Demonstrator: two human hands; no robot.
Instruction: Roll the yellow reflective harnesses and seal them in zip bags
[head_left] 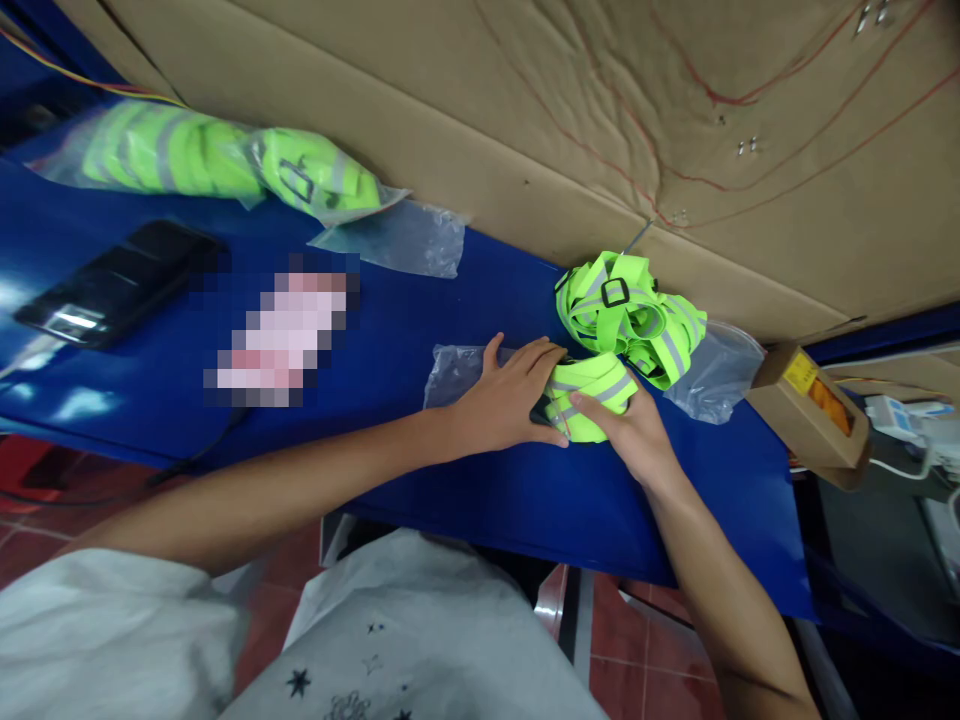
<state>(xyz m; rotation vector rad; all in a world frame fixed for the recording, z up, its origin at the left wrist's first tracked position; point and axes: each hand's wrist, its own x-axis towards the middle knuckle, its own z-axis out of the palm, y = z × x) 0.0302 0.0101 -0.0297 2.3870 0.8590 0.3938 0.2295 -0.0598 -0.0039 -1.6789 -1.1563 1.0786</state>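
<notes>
A folded bundle of neon-yellow reflective strap (pixel 595 392) with grey stripes is between my two hands, low over the blue tabletop (pixel 480 500). My right hand (pixel 634 425) grips its right side, thumb across the front. At its left end, my left hand (pixel 510 400) curves round it with thumb and fingers, one finger lifted away. A dark part shows between that thumb and the fingers. Just behind lies a looser heap of the same reflective straps (pixel 626 310) with a black buckle. A clear plastic bag (pixel 454 372) is partly hidden behind my left hand.
Bagged neon straps (pixel 180 150) lie along the back left, near an empty clear bag (pixel 420 235). A black device (pixel 116 280) and a pixelated pink item (pixel 289 335) are at left. Another clear bag (pixel 712 375) and a cardboard box (pixel 810 415) are right. Brown board (pixel 450 110) borders the back.
</notes>
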